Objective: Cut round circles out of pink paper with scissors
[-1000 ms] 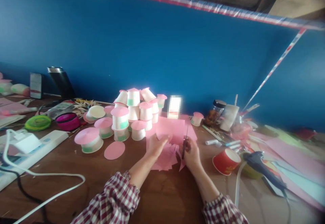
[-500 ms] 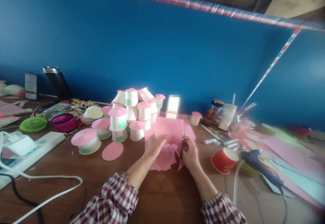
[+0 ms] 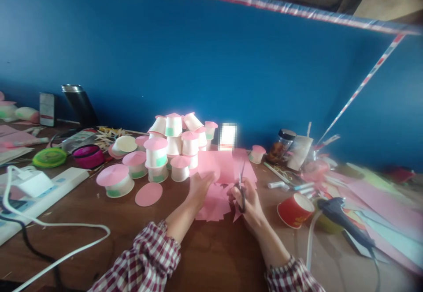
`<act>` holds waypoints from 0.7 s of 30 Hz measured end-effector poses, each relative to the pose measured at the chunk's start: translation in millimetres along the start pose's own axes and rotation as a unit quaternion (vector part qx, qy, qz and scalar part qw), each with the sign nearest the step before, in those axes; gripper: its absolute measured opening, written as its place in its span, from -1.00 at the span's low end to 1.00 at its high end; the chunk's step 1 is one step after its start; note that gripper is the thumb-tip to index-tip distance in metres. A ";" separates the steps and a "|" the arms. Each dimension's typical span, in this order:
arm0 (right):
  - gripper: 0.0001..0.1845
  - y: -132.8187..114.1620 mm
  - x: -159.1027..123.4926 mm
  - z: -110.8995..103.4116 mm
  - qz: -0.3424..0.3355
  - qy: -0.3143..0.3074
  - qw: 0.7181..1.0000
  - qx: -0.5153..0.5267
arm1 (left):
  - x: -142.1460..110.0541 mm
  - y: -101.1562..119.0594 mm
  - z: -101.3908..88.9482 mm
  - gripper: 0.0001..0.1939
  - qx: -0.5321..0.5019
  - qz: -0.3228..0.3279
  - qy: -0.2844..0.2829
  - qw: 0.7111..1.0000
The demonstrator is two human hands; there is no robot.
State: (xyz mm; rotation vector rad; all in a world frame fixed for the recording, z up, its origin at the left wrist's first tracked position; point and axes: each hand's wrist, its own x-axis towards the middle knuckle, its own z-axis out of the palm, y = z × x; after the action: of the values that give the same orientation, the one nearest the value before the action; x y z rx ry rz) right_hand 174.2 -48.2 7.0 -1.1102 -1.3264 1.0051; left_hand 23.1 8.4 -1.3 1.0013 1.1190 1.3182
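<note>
Before a blue wall (image 3: 211, 62), pink paper (image 3: 226, 166) is held above the table (image 3: 214, 256) in the left hand's (image 3: 199, 190) closed grip, seemingly for steadiness; scissors (image 3: 243, 197) are gripped in the right hand (image 3: 254, 208), pointed forward, apparently for reaching its edge.

Two hands (image 3: 200, 189), one pair of scissors (image 3: 243, 198)

Your brown worktop (image 3: 211, 256) carries pink-topped paper cups (image 3: 157, 153), a red paper cup (image 3: 295, 210), a glue gun (image 3: 345, 221) and a white power strip (image 3: 64, 184).
</note>
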 end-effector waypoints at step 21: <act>-0.62 1.2 -1.2 1.5 0.130 -0.168 0.976 -0.056 | -1.2 16.5 6.1 -0.72 -0.067 -0.015 0.105 0.992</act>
State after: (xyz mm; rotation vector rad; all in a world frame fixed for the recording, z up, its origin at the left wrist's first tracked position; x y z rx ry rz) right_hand 172.7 -49.1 5.5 -1.2612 -1.5485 1.3706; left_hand 25.7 8.1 16.2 0.7588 1.1801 1.4792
